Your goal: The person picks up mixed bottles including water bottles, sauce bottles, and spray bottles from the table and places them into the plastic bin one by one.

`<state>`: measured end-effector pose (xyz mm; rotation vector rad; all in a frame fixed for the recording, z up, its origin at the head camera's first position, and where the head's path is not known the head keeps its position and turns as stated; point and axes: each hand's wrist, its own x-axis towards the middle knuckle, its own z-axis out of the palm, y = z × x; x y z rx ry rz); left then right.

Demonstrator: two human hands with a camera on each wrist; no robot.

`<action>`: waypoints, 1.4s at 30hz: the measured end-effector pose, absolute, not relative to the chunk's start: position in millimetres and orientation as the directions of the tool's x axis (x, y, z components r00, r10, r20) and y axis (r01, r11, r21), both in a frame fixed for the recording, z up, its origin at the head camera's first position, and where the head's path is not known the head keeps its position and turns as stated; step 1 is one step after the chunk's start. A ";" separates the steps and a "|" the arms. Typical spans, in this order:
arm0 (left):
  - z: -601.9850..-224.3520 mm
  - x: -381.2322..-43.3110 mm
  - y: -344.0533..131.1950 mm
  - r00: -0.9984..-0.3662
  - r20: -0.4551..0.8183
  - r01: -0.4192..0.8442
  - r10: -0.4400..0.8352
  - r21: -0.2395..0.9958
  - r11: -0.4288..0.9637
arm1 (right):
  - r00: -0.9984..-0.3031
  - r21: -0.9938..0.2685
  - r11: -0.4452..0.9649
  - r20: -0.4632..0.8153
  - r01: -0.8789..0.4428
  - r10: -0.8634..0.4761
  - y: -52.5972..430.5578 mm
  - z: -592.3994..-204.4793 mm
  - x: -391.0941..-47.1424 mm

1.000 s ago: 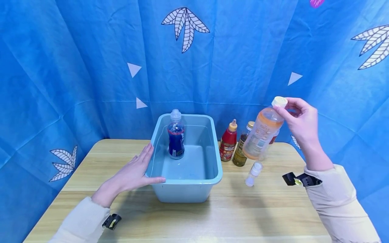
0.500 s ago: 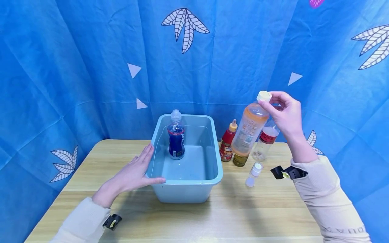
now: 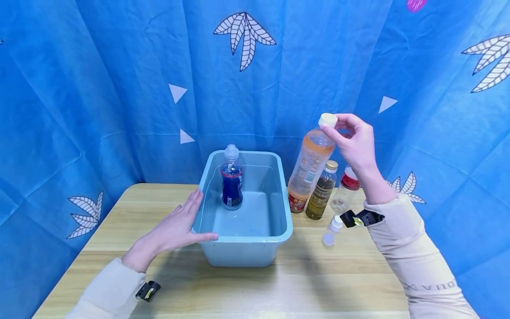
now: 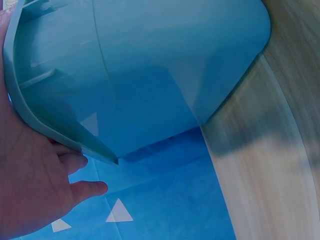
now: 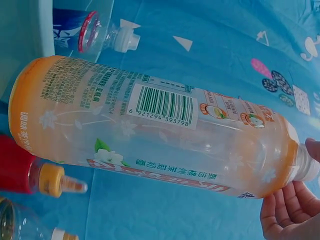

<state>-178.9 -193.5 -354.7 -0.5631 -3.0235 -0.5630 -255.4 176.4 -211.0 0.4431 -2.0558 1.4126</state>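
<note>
My right hand (image 3: 354,139) pinches the white cap of a large clear drink bottle (image 3: 311,161) with orange bands, held tilted above the table. In the right wrist view the bottle (image 5: 160,127) looks empty, its barcode facing the camera. A light blue plastic basin (image 3: 247,251) stands left of it, holding an upright bottle of dark blue liquid (image 3: 232,186). My left hand (image 3: 175,223) rests on the basin's left rim and near corner, fingers straight. From the left wrist, the hand (image 4: 40,175) lies along the rim of the basin (image 4: 145,65).
Right of the basin are a red sauce bottle (image 3: 296,203), partly hidden behind the held bottle, a gold-capped bottle (image 3: 320,197) and a clear jar-like bottle with a red label (image 3: 345,195). A small white-capped bottle (image 3: 331,231) lies nearer on the wooden table (image 3: 338,283).
My right hand has carried the drink bottle leftward and slightly up, toward the basin, uncovering the gold-capped and red-labelled bottles. My left hand has stayed on the basin.
</note>
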 end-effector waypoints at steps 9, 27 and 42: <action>-356.4 -179.1 -192.5 -0.934 0.091 0.355 0.345 0.339 0.871 | -0.758 -0.722 0.331 0.652 -0.608 0.030 160.5 -210.3 -265.8; -355.8 -180.8 -194.7 -0.937 0.082 0.346 0.339 0.350 0.871 | -0.763 -0.727 0.330 0.646 -0.603 0.030 121.0 -200.3 -275.0; -357.0 -181.4 -195.5 -0.941 0.085 0.335 0.327 0.354 0.873 | -0.768 -0.728 0.339 0.640 -0.597 0.024 102.6 -209.6 -308.0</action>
